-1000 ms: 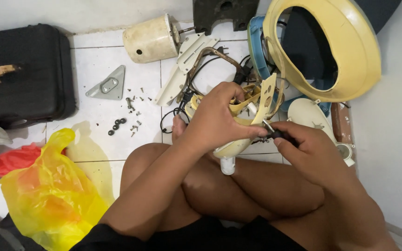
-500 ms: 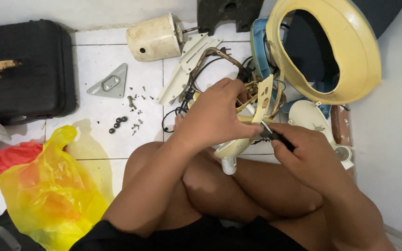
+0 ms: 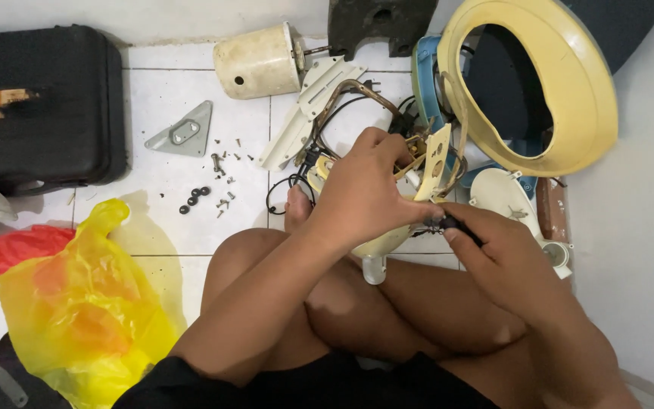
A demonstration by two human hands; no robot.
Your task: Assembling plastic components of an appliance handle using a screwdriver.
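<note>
The person sits cross-legged on the white tiled floor (image 3: 168, 220), bare knees drawn up under the work. Over the lap, the left hand (image 3: 365, 193) is clenched around a cream plastic housing piece (image 3: 380, 244) with a short tube at its bottom end, holding it above the knees. The right hand (image 3: 493, 257) pinches a small black-handled tool (image 3: 448, 224) whose tip meets that housing just beside the left fingers. To the person's left lies a crumpled yellow plastic bag (image 3: 77, 310) with a red cloth (image 3: 17, 248) next to it. Further out, loose screws and small black washers (image 3: 206, 189) are scattered on the tiles near a grey triangular metal bracket (image 3: 182, 134). A tangle of brown and black wires (image 3: 357, 102) rises behind the left hand. Beyond it stand a cream cylindrical motor casing (image 3: 255, 62), a large cream ring-shaped plastic shell (image 3: 569, 83) and, far left, a black hard case (image 3: 47, 106)
</note>
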